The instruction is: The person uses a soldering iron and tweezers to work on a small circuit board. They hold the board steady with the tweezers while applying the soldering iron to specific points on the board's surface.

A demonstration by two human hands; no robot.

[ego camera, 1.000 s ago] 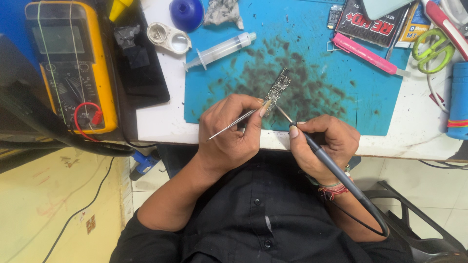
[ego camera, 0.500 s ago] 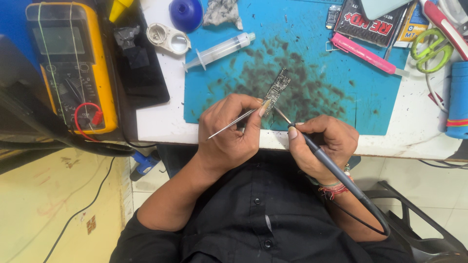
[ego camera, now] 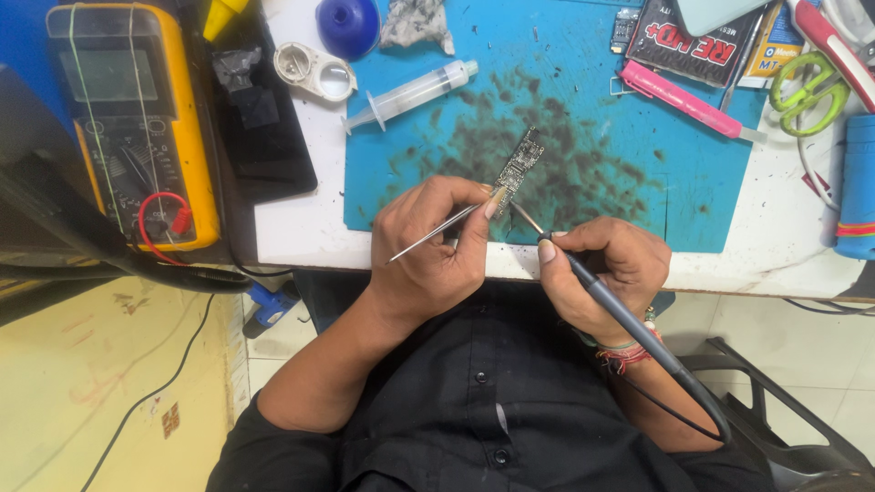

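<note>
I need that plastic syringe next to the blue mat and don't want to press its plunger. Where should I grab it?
Grip the syringe across the middle of its clear barrel, coming down from above with fingers on its two long sides. It lies flat and slanted, plunger end low toward the white round case, tip on the blue mat; the barrel is bare and free there.

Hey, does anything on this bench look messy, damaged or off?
Yes: the blue mat is blotched with dark scorch-like stains around the small circuit board. A crumpled grey rag lies at its top edge.
</note>
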